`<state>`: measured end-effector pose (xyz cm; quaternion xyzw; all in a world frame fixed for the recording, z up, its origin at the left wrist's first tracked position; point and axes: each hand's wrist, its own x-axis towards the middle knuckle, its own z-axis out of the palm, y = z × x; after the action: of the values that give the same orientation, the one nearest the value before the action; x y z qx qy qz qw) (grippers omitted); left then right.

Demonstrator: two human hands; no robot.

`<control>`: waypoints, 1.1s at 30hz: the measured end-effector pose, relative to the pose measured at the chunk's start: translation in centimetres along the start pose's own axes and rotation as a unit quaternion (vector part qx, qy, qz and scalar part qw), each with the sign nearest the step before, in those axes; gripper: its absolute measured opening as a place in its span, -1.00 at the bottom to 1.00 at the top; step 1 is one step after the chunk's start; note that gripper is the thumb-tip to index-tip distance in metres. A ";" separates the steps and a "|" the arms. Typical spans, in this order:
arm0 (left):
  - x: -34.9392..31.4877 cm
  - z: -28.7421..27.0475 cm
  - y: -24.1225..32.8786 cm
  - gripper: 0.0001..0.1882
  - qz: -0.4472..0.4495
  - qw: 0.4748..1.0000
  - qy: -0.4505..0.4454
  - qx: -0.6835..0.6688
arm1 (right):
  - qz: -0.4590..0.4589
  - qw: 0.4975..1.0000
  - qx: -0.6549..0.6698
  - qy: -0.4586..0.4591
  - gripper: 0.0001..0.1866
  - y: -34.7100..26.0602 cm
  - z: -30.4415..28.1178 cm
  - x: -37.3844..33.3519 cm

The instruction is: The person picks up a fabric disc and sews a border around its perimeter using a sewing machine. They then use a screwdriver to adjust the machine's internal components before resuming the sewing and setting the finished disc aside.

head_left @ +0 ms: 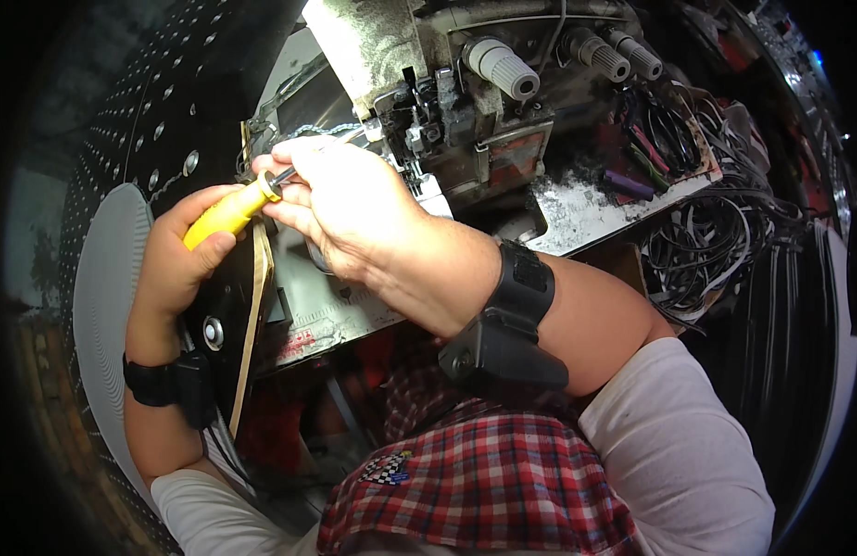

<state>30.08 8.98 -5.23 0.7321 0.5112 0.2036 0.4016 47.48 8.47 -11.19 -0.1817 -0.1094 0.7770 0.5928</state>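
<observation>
My left hand (192, 232) is wrapped round the yellow handle of a screwdriver (226, 215). My right hand (340, 199) is closed about the dark shaft just ahead of the handle, and its fingers hide much of that shaft. The screwdriver slants up and to the right, toward the needle area of a sewing machine (419, 125). Beyond my right fingertips a thin metal length shows beside the machine's small parts, but I cannot tell whether it touches any of them.
Pale ribbed knobs (503, 69) stick out of the machine's front. On the right lie dark-handled tools (646, 148) and a tangled heap of black and white straps (716, 232). A black perforated panel (192, 102) stands on the left, with a wooden strip (257, 306) by it.
</observation>
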 end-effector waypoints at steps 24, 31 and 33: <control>-0.2 1.4 -0.3 -0.56 0.127 0.981 0.071 0.129 | 0.002 1.000 0.005 -0.001 -0.86 0.1 -0.1 0.0; -0.4 1.6 -0.4 -0.60 0.203 0.933 0.106 0.276 | 0.015 1.000 0.000 0.012 -0.87 0.0 0.0 0.0; -0.4 1.6 -0.5 -0.61 0.213 0.925 0.103 0.296 | 0.004 1.000 0.001 0.024 -0.85 0.0 0.2 -0.1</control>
<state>30.75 8.08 -6.48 0.8843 0.4185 0.1985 0.0585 47.42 8.36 -11.01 -0.1998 -0.0936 0.7748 0.5924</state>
